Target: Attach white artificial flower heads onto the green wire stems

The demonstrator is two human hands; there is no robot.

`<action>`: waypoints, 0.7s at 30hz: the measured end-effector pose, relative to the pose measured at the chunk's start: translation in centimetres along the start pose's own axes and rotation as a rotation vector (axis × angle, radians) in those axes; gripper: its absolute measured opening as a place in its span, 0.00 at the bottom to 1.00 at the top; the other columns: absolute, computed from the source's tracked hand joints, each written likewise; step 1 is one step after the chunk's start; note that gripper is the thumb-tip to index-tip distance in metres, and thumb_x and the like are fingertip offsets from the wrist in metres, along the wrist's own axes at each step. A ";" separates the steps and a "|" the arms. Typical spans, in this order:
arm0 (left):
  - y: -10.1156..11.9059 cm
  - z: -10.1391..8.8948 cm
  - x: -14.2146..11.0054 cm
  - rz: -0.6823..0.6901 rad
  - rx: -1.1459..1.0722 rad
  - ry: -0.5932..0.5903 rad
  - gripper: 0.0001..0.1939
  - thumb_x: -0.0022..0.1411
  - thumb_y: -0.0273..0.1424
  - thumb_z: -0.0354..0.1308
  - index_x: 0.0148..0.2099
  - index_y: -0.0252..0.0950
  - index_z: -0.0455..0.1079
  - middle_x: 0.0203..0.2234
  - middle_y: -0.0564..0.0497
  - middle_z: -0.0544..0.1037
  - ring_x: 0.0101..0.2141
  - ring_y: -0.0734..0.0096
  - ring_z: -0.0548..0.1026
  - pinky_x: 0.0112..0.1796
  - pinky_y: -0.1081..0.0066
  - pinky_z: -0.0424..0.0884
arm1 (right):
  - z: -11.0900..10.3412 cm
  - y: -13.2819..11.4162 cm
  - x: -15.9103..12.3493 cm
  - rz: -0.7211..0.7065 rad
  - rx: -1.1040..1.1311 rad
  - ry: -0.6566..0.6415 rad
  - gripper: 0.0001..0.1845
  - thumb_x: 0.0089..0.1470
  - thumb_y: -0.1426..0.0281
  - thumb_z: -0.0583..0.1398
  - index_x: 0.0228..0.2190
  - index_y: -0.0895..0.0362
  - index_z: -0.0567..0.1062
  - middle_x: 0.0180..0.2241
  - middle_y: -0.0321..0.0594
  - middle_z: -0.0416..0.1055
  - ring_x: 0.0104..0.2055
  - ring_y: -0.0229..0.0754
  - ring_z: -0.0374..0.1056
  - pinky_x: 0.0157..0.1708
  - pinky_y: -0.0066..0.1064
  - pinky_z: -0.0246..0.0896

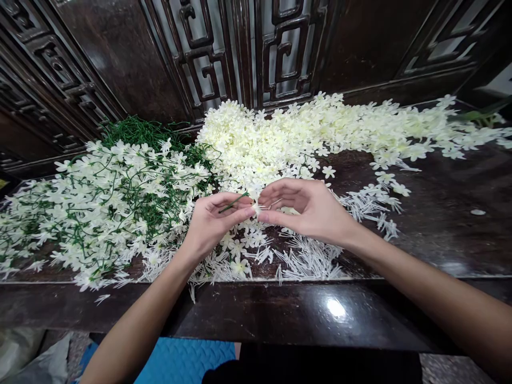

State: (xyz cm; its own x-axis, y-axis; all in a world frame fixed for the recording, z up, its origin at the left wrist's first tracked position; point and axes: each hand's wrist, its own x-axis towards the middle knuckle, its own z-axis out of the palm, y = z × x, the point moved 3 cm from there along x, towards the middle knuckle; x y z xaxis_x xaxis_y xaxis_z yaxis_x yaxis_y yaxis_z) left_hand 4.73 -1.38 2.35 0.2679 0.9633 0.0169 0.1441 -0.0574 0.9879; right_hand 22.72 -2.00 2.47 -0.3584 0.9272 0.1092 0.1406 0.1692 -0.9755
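Note:
My left hand (218, 216) pinches a thin green stem (234, 202) between thumb and fingers. My right hand (308, 208) meets it fingertip to fingertip, pinching a small white stamen piece (258, 208) at the stem's end. Both hands hover just above the dark wooden table (440, 234). Under them lie loose white flowers (240, 264) and a scatter of white stamen pieces (308, 258).
A heap of white flowers on green stems (112, 197) covers the table's left. A big pile of loose cream petals (320, 130) stretches across the back to the right. Carved dark wooden panels (200, 58) stand behind. A blue mat (184, 360) lies below the table edge.

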 end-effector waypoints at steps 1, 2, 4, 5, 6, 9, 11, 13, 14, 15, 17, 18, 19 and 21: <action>0.0 0.0 0.0 0.005 -0.001 0.006 0.07 0.50 0.27 0.68 0.34 0.40 0.78 0.32 0.51 0.80 0.34 0.70 0.77 0.38 0.69 0.74 | 0.1 0.1 0.0 0.030 -0.006 -0.034 0.22 0.42 0.69 0.68 0.42 0.60 0.74 0.43 0.47 0.74 0.41 0.45 0.72 0.45 0.46 0.70; 0.0 0.0 0.0 0.002 0.003 0.005 0.08 0.49 0.27 0.69 0.34 0.40 0.78 0.32 0.51 0.80 0.34 0.69 0.77 0.38 0.69 0.74 | 0.2 0.2 0.0 0.057 -0.009 -0.066 0.25 0.42 0.68 0.69 0.44 0.60 0.73 0.45 0.48 0.72 0.43 0.46 0.71 0.46 0.48 0.69; 0.1 0.1 -0.1 -0.020 0.013 -0.014 0.07 0.49 0.27 0.68 0.34 0.40 0.78 0.31 0.50 0.80 0.33 0.69 0.77 0.37 0.68 0.75 | 0.4 0.3 0.0 0.074 0.010 -0.099 0.25 0.43 0.67 0.68 0.45 0.59 0.73 0.46 0.47 0.72 0.44 0.47 0.71 0.46 0.49 0.68; 0.1 0.2 -0.1 -0.032 0.012 -0.026 0.07 0.50 0.27 0.68 0.34 0.40 0.78 0.31 0.50 0.80 0.32 0.69 0.77 0.37 0.68 0.75 | 0.5 0.3 0.0 0.064 0.029 -0.100 0.21 0.45 0.66 0.67 0.43 0.58 0.74 0.44 0.45 0.73 0.43 0.46 0.71 0.46 0.48 0.68; 0.1 0.2 -0.1 -0.040 0.006 -0.036 0.07 0.50 0.27 0.68 0.34 0.40 0.77 0.31 0.51 0.80 0.32 0.70 0.77 0.37 0.69 0.75 | 0.6 0.2 0.0 0.046 0.044 -0.095 0.17 0.47 0.66 0.66 0.40 0.58 0.75 0.42 0.44 0.74 0.42 0.45 0.71 0.46 0.47 0.68; 0.0 0.3 -0.1 -0.049 -0.016 -0.052 0.07 0.50 0.27 0.68 0.35 0.40 0.77 0.31 0.51 0.80 0.32 0.70 0.77 0.38 0.69 0.75 | 0.7 0.1 0.0 -0.003 0.035 -0.073 0.10 0.50 0.63 0.64 0.32 0.57 0.77 0.35 0.41 0.75 0.37 0.43 0.71 0.42 0.44 0.68; -0.2 0.2 0.0 -0.050 -0.021 -0.040 0.09 0.50 0.27 0.68 0.36 0.40 0.77 0.32 0.51 0.80 0.33 0.70 0.77 0.38 0.69 0.75 | 0.6 0.2 0.0 -0.017 0.007 -0.059 0.10 0.51 0.62 0.64 0.31 0.57 0.76 0.34 0.41 0.74 0.37 0.43 0.70 0.41 0.44 0.68; -0.3 0.1 0.1 -0.045 -0.026 -0.023 0.08 0.52 0.29 0.67 0.37 0.39 0.77 0.33 0.50 0.80 0.34 0.70 0.77 0.39 0.68 0.74 | 0.3 0.3 0.1 0.003 -0.010 -0.046 0.11 0.51 0.62 0.63 0.31 0.57 0.76 0.33 0.41 0.74 0.35 0.42 0.70 0.40 0.43 0.68; -0.3 0.1 0.1 -0.039 -0.046 -0.014 0.07 0.55 0.30 0.65 0.38 0.39 0.76 0.33 0.50 0.79 0.34 0.70 0.77 0.39 0.68 0.74 | 0.1 0.4 0.1 0.021 -0.012 -0.041 0.11 0.52 0.62 0.63 0.31 0.57 0.75 0.33 0.41 0.74 0.35 0.42 0.70 0.39 0.42 0.69; -0.3 0.1 0.1 -0.033 -0.080 -0.007 0.06 0.57 0.31 0.63 0.39 0.38 0.76 0.32 0.49 0.79 0.33 0.71 0.77 0.39 0.68 0.74 | 0.0 0.4 0.2 0.040 -0.009 -0.040 0.11 0.52 0.62 0.63 0.32 0.57 0.75 0.32 0.41 0.74 0.34 0.41 0.71 0.38 0.42 0.69; -0.3 0.0 0.2 -0.031 -0.178 0.000 0.06 0.61 0.32 0.59 0.39 0.37 0.75 0.31 0.49 0.78 0.32 0.72 0.76 0.38 0.69 0.74 | -0.2 0.5 0.2 0.072 0.002 -0.046 0.10 0.53 0.63 0.63 0.31 0.58 0.74 0.31 0.41 0.74 0.32 0.40 0.71 0.36 0.40 0.70; -0.3 0.0 0.2 -0.034 -0.232 0.002 0.06 0.62 0.32 0.58 0.39 0.37 0.75 0.31 0.49 0.78 0.31 0.73 0.76 0.37 0.69 0.74 | -0.3 0.6 0.3 0.081 0.006 -0.049 0.09 0.53 0.64 0.63 0.31 0.58 0.74 0.30 0.41 0.73 0.31 0.39 0.70 0.35 0.39 0.70; -0.2 0.0 0.2 -0.038 -0.279 0.000 0.06 0.62 0.31 0.58 0.39 0.37 0.75 0.30 0.50 0.77 0.31 0.73 0.75 0.36 0.70 0.74 | -0.3 0.7 0.3 0.085 0.008 -0.053 0.09 0.53 0.64 0.63 0.31 0.58 0.73 0.30 0.41 0.73 0.30 0.39 0.70 0.34 0.38 0.70; -0.1 0.0 0.2 -0.058 -0.350 -0.013 0.05 0.63 0.31 0.57 0.38 0.37 0.74 0.30 0.50 0.76 0.30 0.74 0.74 0.33 0.72 0.73 | -0.3 0.8 0.3 0.086 0.001 -0.061 0.09 0.53 0.64 0.63 0.31 0.57 0.73 0.29 0.41 0.73 0.28 0.38 0.69 0.31 0.37 0.70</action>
State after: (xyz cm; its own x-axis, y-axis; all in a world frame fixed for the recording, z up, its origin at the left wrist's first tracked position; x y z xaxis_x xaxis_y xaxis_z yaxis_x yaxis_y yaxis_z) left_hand 4.79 -1.21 2.25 0.2815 0.9587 -0.0410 -0.1748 0.0932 0.9802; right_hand 23.05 -1.49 1.77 -0.4005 0.9162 0.0130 0.1721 0.0891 -0.9810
